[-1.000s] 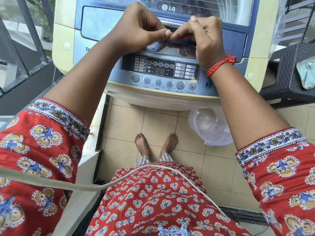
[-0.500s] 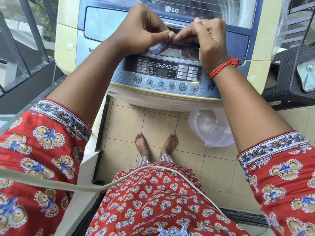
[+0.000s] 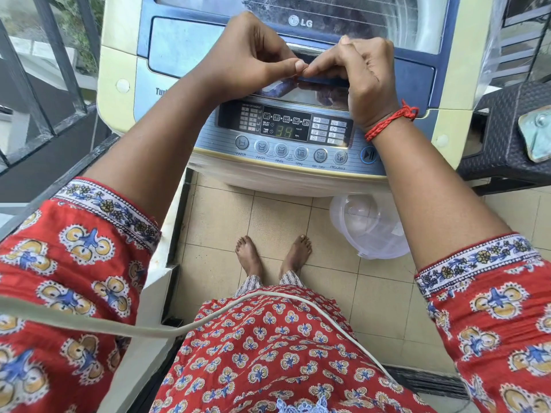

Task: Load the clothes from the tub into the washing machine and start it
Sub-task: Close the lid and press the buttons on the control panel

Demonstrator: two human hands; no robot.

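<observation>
Washing machine point(image 3: 185, 52) top cropped; lid handle point(image 3: 323, 81) half-hidden

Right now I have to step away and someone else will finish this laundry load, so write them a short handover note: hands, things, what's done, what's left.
Left hand: fingers curled, thumb tip meeting the right hand's fingertips at the lid handle.
Right hand: fingers curled over the same handle.
Washing machine: lid down, with dark cloth visible through its window. The display is lit and reads 38 minutes left.
The tub sits on the floor beside the machine and looks empty.
Done: clothes appear loaded, power on.
Left: check the lid is fully shut. I cannot tell whether the cycle is running; if not, press the start/pause button.
</observation>
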